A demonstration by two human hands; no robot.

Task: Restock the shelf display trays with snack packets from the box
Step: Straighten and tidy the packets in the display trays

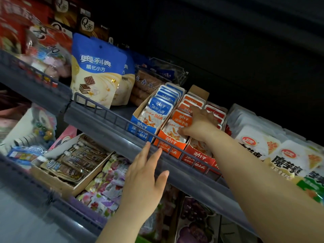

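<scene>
Grey shelf [108, 118] holds orange-topped white snack packets [180, 120].

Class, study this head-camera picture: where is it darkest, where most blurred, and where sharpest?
Head view throughout: the upper right is almost black; the red packs at far left are smeared and unreadable; print on the orange packets gripped by the right hand is crisp; the white packets at right are brightly lit.
</scene>
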